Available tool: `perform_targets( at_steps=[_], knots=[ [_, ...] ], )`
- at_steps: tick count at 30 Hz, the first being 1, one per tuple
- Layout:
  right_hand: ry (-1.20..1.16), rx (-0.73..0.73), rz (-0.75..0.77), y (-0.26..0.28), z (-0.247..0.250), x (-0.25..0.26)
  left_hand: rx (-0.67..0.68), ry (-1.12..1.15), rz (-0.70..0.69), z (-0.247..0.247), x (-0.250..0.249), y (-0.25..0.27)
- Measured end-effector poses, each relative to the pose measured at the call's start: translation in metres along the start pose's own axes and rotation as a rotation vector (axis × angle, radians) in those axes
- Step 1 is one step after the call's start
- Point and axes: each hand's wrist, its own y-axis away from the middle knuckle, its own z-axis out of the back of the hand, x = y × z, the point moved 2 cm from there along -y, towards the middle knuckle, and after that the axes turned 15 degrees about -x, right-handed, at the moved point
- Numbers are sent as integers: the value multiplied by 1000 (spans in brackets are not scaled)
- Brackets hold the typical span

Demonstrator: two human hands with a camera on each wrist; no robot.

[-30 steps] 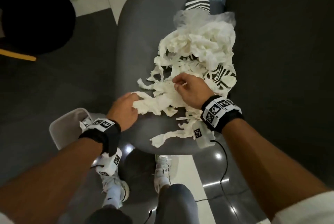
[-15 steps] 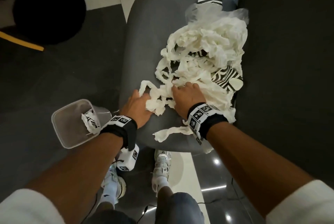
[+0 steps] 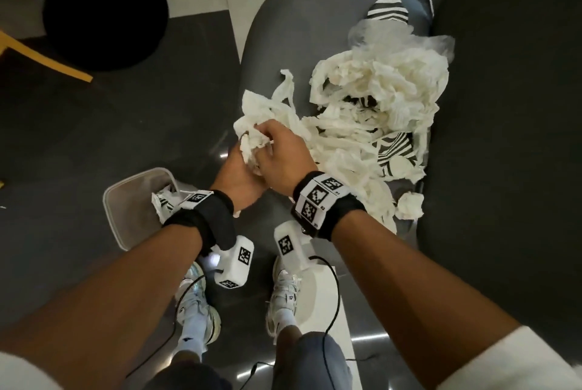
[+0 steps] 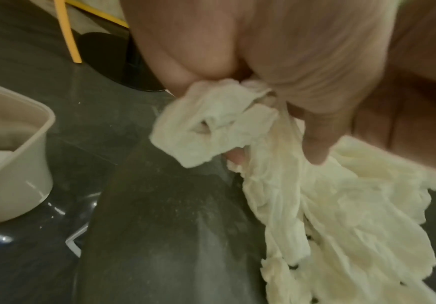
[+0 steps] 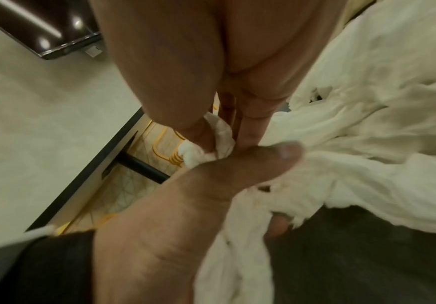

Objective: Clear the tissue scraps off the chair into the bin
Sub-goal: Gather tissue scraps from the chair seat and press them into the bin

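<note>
White tissue scraps (image 3: 371,99) lie heaped on the right half of the grey chair seat (image 3: 283,27). At the seat's front left edge both hands hold one gathered bunch of tissue (image 3: 252,137). My right hand (image 3: 264,140) grips it from above, thumb and fingers pinching the paper (image 5: 211,144). My left hand (image 3: 242,159) is underneath, partly hidden, its fingers curled round the bunch (image 4: 211,127), from which strips trail back to the heap. The pale bin (image 3: 126,200) stands on the floor left of the chair, with a few scraps inside.
Black-and-white striped pieces (image 3: 393,147) and a clear plastic bag (image 3: 393,36) sit among the tissue. A crumpled tissue ball (image 3: 409,205) lies at the seat's front right. The dark chair back (image 3: 504,106) rises to the right. A black stool with yellow legs (image 3: 104,8) stands far left.
Both hands had been gathering strips flat on the seat. Now they have closed round a bunch and brought it up and left to the seat's edge, nearer the bin.
</note>
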Motion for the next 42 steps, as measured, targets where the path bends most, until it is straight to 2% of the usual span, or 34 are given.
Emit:
perform_targets(
  at_steps=[2, 4, 8, 10, 17, 19, 21, 24, 26, 28, 30, 32, 34, 37, 40, 42],
  knots=[
    [11, 23, -2, -1, 4, -9, -50, 40, 68, 7, 11, -2],
    [120, 55, 83, -4, 10, -23, -79, 61, 153, 15, 19, -3],
    [629, 298, 183, -7, 25, -58, -266, 154, 305, 34, 23, -10],
    [813, 362, 204, -5, 28, -73, -331, 203, 317, 48, 17, -16],
    [1041, 225, 76, -14, 44, -90, -465, 222, 307, 107, -1, -32],
    [1144, 169, 98, -16, 47, -86, -491, 189, 334, 119, 4, -29],
    [1195, 111, 197, -17, 41, -72, -492, 153, 367, 127, 15, -25],
    [1104, 37, 378, -17, 13, -41, -447, 107, 386, 134, 39, -21],
    [977, 126, 432, -16, -17, -27, -458, 116, 428, 141, 53, -18],
    [937, 308, 372, -12, -49, -23, -495, 138, 452, 152, 63, -14],
    [963, 382, 284, -13, -70, -26, -557, 170, 469, 168, 69, -11],
    [957, 393, 231, -18, -81, -21, -636, 186, 473, 191, 77, -9],
    [931, 397, 282, -22, -92, -5, -665, 168, 463, 213, 91, -7],
    [959, 410, 360, -17, -111, 20, -639, 126, 485, 236, 114, -1],
    [844, 363, 354, -8, -139, 49, -636, 162, 552, 252, 140, 6],
    [735, 322, 405, 3, -165, 72, -605, 189, 612, 256, 157, 13]
  ],
)
